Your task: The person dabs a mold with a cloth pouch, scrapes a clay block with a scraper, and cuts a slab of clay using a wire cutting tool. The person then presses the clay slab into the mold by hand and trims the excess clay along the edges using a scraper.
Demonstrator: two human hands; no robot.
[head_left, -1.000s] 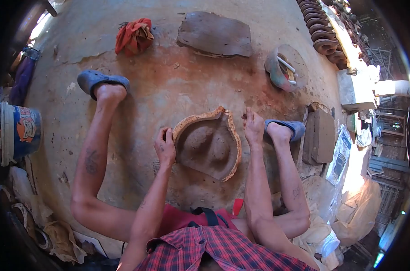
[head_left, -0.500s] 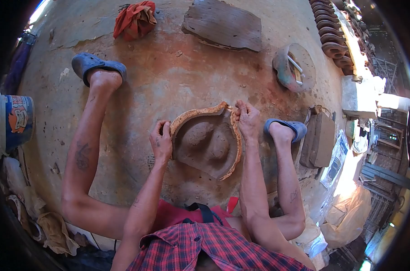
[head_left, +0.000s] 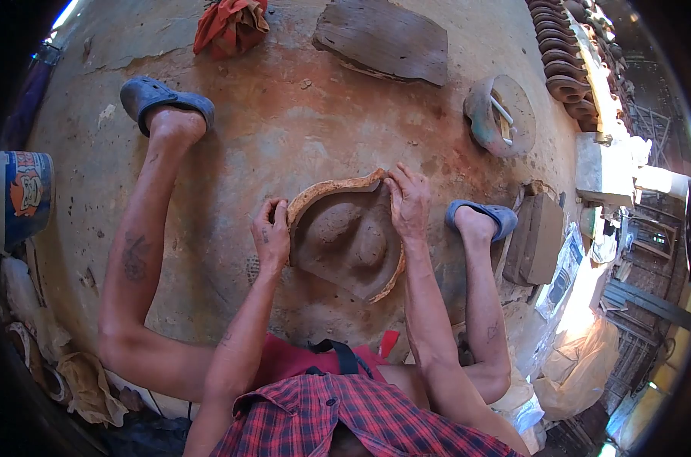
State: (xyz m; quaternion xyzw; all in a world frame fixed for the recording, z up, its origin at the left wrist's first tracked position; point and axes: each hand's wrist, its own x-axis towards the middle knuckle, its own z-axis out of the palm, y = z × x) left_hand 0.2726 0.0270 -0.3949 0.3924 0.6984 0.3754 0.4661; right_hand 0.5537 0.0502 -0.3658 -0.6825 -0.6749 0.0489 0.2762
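A shallow mold (head_left: pixel 315 190) with a rough tan rim sits on the floor between my legs. Dark grey wet clay (head_left: pixel 347 244) lines its inside and rises in two rounded mounds, with a pointed corner at the near side. My left hand (head_left: pixel 270 233) is closed on the mold's left rim, thumb along the top edge. On the opposite side, my right hand (head_left: pixel 410 202) grips the upper right rim, its fingertips at the edge and the palm covering part of that side.
A dark clay-coloured slab (head_left: pixel 383 39) and a red cloth (head_left: pixel 231 29) lie at the far side. To the right are a round basin with a stick (head_left: pixel 502 118) and a clay block (head_left: pixel 534 238). A blue bucket (head_left: pixel 27 198) stands left. Stacked curved pieces (head_left: pixel 563 57) line the upper right.
My right hand has shifted from a pinch at the rim's top right to a fuller hold over the right rim. My left hand stays on the left rim. The view has shifted slightly.
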